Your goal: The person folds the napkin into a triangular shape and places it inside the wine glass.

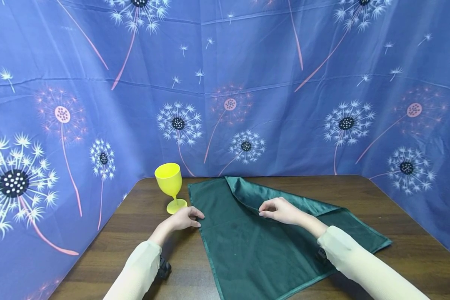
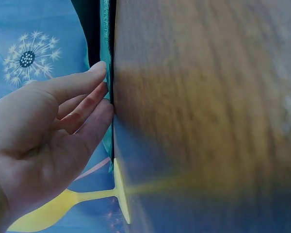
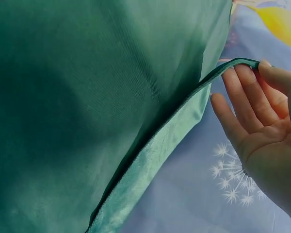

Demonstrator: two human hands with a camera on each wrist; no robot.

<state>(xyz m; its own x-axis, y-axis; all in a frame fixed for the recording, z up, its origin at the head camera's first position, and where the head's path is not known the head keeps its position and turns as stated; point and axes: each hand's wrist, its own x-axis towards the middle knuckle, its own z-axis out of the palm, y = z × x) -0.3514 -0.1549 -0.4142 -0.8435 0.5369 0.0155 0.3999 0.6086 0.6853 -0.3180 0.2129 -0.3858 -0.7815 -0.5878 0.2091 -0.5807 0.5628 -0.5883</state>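
A dark green cloth (image 1: 243,246) lies spread on the table, its far right part lifted and folded over toward the middle, showing a shinier underside. My right hand (image 1: 283,210) pinches the raised edge between thumb and fingers; the right wrist view shows the cloth (image 3: 97,97) hanging from the pinch of that hand (image 3: 266,111). My left hand (image 1: 183,218) rests at the cloth's left edge with fingers lightly bent. In the left wrist view the fingertips of the left hand (image 2: 53,116) touch the edge beside the table surface.
A yellow goblet (image 1: 169,180) stands upright at the back left of the wooden table (image 1: 187,266), just behind my left hand and beside the cloth's far left corner. A blue curtain (image 1: 285,125) with dandelion prints hangs behind the table and along its sides.
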